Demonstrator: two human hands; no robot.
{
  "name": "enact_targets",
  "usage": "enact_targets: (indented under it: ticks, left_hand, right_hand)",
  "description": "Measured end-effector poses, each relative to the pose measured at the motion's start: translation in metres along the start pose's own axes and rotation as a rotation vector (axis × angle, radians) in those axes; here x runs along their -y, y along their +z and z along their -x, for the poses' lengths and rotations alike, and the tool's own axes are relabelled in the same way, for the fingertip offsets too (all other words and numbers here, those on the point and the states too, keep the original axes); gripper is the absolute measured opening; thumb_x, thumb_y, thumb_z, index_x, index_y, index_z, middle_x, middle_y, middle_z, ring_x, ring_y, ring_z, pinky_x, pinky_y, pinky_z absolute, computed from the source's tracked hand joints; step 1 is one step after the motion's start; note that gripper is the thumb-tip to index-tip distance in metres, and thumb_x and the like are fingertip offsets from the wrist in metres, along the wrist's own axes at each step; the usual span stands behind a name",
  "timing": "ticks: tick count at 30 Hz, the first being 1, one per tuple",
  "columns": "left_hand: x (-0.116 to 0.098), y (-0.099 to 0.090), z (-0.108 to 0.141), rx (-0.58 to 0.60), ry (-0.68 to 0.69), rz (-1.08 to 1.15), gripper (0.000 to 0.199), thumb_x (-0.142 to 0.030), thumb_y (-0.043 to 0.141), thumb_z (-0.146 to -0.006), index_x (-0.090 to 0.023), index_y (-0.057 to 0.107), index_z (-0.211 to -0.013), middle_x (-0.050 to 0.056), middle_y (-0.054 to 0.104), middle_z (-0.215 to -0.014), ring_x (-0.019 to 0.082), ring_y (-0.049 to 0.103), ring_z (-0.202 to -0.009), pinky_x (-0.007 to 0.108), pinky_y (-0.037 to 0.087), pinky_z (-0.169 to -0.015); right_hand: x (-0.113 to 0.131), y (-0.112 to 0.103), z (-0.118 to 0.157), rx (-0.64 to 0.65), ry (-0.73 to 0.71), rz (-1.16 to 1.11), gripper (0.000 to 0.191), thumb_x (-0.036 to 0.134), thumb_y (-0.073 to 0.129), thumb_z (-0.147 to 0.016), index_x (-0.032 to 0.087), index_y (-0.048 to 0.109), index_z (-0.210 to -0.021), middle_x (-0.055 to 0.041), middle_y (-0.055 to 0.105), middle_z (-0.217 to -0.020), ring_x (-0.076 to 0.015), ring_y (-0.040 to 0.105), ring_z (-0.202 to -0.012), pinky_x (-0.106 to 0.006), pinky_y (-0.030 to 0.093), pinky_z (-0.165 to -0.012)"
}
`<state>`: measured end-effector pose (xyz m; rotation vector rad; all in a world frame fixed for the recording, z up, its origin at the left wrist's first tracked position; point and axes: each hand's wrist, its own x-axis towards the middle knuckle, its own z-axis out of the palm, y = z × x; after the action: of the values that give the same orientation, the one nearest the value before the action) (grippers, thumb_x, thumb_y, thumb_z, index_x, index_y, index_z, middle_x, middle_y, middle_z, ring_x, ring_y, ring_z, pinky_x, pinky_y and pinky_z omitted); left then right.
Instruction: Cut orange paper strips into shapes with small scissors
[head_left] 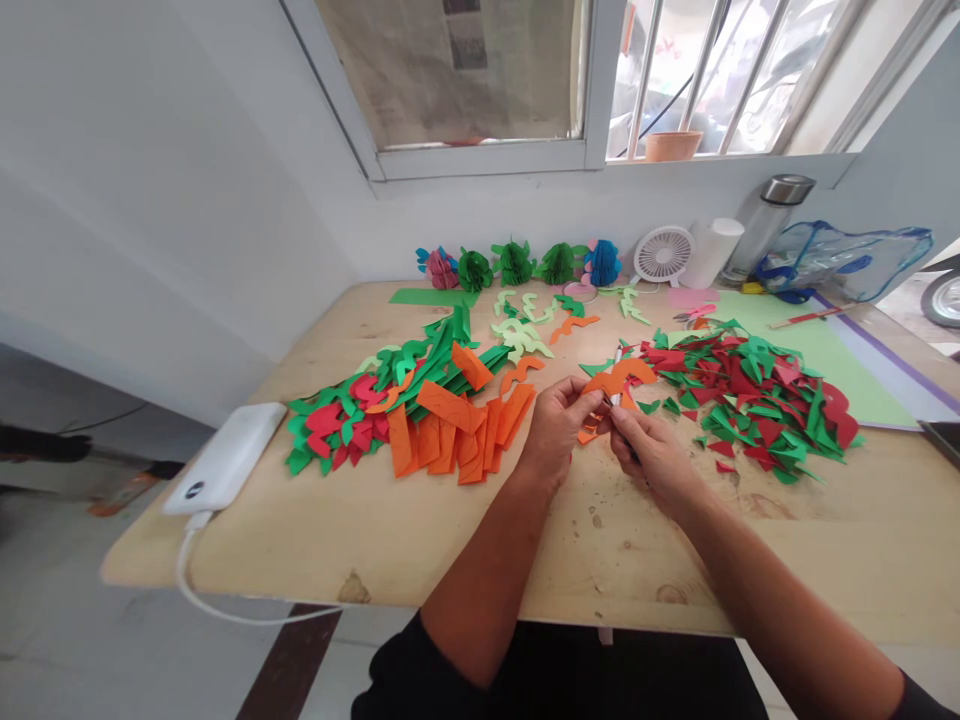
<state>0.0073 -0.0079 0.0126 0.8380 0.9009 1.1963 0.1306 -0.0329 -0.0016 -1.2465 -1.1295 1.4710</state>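
Near the middle of the wooden table, my left hand is closed on an orange paper piece with a wavy edge. My right hand touches the same spot, its fingers wrapped round a small dark tool that is mostly hidden. Left of my hands lie folded orange paper strips, partly over green strips and red cut shapes. To the right is a heap of red and green scraps. Light green wavy cutouts rest beyond my hands.
Folded paper figures line the wall, beside a small white fan, a bottle and a clear blue-edged bag. A white power bank with a cable sits at the left edge.
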Motion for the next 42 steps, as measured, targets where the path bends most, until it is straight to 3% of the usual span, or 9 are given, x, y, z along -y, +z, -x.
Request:
enact_targets:
  ticks: [42]
  left_hand:
    - [-0.0011, 0.0007, 0.0009, 0.003, -0.001, 0.008, 0.020, -0.032, 0.070, -0.062, -0.016, 0.058, -0.066, -0.001, 0.059, -0.059, 0.010, 0.054, -0.055, 0.025, 0.046, -0.059]
  right_hand:
    - [-0.0007, 0.0000, -0.0001, 0.007, 0.009, -0.002, 0.053, 0.070, 0.061, -0.069, 0.018, 0.056, -0.070, 0.0089, 0.034, -0.041, -0.0053, 0.020, -0.035, -0.021, 0.012, -0.035]
